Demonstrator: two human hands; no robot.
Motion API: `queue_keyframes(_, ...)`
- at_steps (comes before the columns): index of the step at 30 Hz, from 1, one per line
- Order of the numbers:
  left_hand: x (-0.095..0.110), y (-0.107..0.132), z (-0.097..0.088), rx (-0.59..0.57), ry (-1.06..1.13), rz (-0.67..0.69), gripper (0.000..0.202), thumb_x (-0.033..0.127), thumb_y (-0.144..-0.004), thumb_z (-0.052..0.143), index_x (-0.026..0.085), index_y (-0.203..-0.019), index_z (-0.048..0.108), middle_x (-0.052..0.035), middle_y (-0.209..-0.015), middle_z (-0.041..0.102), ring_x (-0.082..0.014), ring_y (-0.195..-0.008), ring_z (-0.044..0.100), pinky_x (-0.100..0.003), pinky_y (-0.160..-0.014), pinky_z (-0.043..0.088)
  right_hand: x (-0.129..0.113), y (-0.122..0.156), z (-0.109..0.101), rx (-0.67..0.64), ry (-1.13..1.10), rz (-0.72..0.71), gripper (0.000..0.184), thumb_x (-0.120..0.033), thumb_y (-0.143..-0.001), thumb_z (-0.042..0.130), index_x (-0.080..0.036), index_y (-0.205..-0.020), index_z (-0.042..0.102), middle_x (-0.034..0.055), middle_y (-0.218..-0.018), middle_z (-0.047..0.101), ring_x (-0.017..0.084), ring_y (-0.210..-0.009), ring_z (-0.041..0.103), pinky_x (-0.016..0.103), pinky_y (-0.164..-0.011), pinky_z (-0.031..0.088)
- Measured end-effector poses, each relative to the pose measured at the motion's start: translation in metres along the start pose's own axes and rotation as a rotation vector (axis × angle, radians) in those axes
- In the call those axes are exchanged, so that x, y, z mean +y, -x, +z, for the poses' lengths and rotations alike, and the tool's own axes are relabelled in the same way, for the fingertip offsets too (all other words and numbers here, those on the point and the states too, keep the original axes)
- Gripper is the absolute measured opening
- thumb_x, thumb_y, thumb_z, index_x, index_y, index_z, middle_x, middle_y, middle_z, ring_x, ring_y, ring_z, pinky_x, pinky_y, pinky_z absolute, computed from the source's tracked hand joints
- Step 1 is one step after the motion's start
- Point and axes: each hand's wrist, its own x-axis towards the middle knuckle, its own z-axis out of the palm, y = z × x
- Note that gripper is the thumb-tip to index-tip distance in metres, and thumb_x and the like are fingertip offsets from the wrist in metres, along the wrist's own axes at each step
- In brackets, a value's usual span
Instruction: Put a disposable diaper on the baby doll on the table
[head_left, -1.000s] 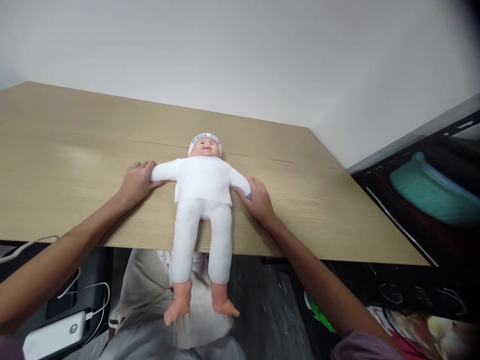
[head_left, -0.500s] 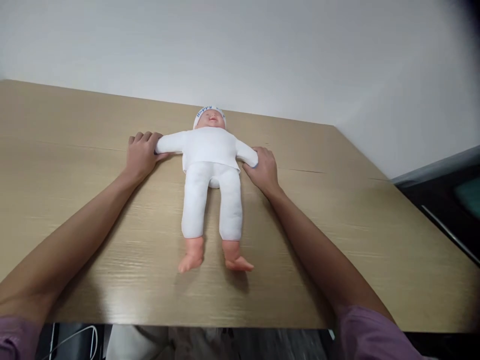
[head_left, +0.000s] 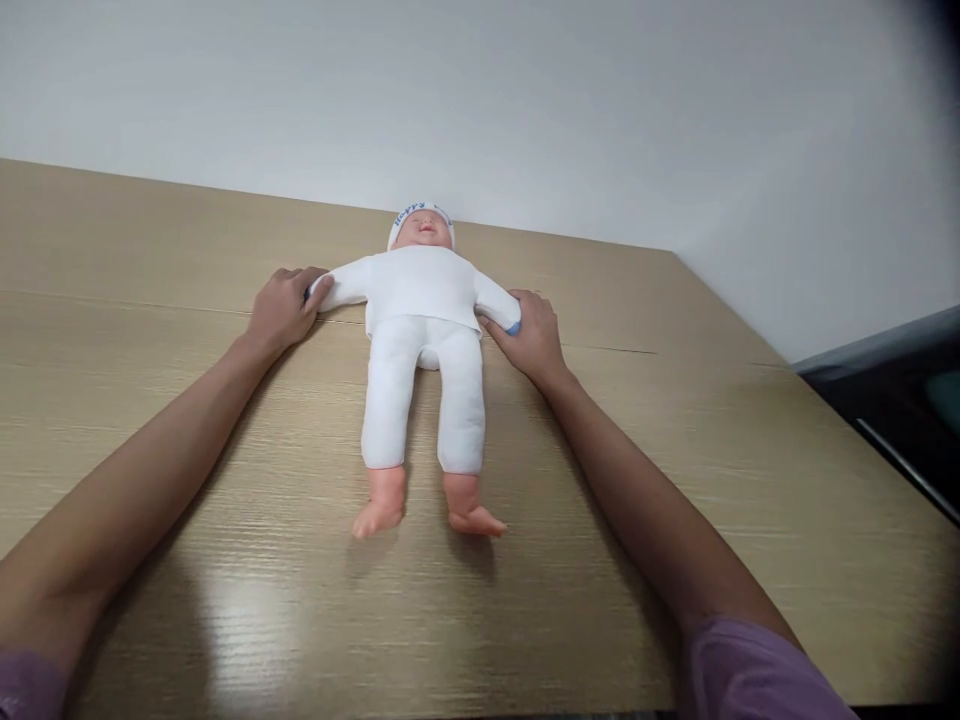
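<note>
A baby doll (head_left: 424,290) in a white top and white trousers lies on its back on the wooden table (head_left: 225,440), feet toward me. Its white cap (head_left: 409,212) has blue lettering, and its pinkish feet are bare. My left hand (head_left: 289,303) is closed round the end of the doll's sleeve on the left, thumb on top. On the other side, my right hand (head_left: 531,330) grips the opposite sleeve end, where a bit of blue shows by the thumb. Both doll arms are spread outward. The doll's hands are hidden in my grips.
A pale wall (head_left: 480,100) rises behind the table's far edge, close to the doll's head. Beyond the table's right edge stands a dark object with a light strip (head_left: 907,465). Thin seams run across the tabletop.
My left thumb has come up over the sleeve end. The left sleeve is slightly angled now. The view has shifted a little, so the table's front edge has nearly left the picture.
</note>
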Motion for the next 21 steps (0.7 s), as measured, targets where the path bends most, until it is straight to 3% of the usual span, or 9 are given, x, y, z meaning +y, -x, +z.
queue_keyframes(2,0.0,0.001,0.0,0.002,0.005,-0.007,0.074,0.06,-0.12,0.018,0.019,-0.13,0.079,-0.0187,-0.12,0.082,-0.0363,-0.113,0.067,-0.049,-0.099,0.049,-0.005,0.002,-0.002,0.013,0.025,0.016,0.072,-0.08,-0.103,0.06,-0.019,-0.139,0.066,0.0216,-0.132,0.074,0.043,-0.121,0.063,0.06,-0.108,0.051)
queue_keyframes(6,0.001,0.005,-0.003,-0.001,-0.02,-0.047,0.072,0.058,-0.119,0.021,0.017,-0.127,0.079,-0.0208,-0.121,0.082,-0.0361,-0.112,0.067,-0.048,-0.1,0.049,-0.014,0.006,-0.011,0.038,0.018,0.029,0.068,-0.075,-0.107,0.055,-0.019,-0.145,0.065,0.0213,-0.138,0.072,0.042,-0.128,0.061,0.059,-0.112,0.049)
queue_keyframes(11,0.005,0.023,-0.01,0.026,0.025,-0.05,0.076,0.06,-0.119,0.02,0.015,-0.159,0.067,-0.0227,-0.143,0.078,-0.0372,-0.125,0.065,-0.051,-0.112,0.048,-0.02,0.016,-0.024,0.148,-0.106,0.102,0.057,-0.061,-0.117,0.035,-0.019,-0.14,0.066,0.0212,-0.14,0.073,0.036,-0.132,0.062,0.057,-0.119,0.047)
queue_keyframes(14,0.012,0.042,-0.014,0.127,0.024,-0.068,0.078,0.06,-0.118,0.026,0.009,-0.173,0.05,-0.0284,-0.158,0.067,-0.04,-0.14,0.06,-0.056,-0.121,0.042,-0.026,0.028,-0.031,0.265,-0.177,0.153,0.056,-0.058,-0.117,0.029,-0.02,-0.132,0.067,0.0213,-0.136,0.074,0.035,-0.127,0.063,0.057,-0.119,0.047)
queue_keyframes(17,0.029,0.064,-0.022,0.21,0.041,-0.071,0.08,0.057,-0.116,0.034,0.008,-0.18,0.035,-0.0287,-0.167,0.058,-0.0413,-0.151,0.052,-0.057,-0.127,0.037,-0.044,0.041,-0.039,0.349,-0.207,0.218,0.059,-0.062,-0.118,0.024,-0.022,-0.124,0.067,0.0201,-0.129,0.075,0.034,-0.122,0.065,0.056,-0.115,0.05)
queue_keyframes(21,0.084,0.101,-0.047,0.203,0.13,0.043,0.068,0.05,-0.117,0.038,0.013,-0.174,0.042,-0.0239,-0.162,0.063,-0.0377,-0.152,0.054,-0.056,-0.132,0.035,-0.103,0.066,-0.064,0.332,-0.275,0.252,0.063,-0.065,-0.118,0.016,-0.025,-0.12,0.064,0.018,-0.122,0.076,0.032,-0.12,0.069,0.054,-0.111,0.055)
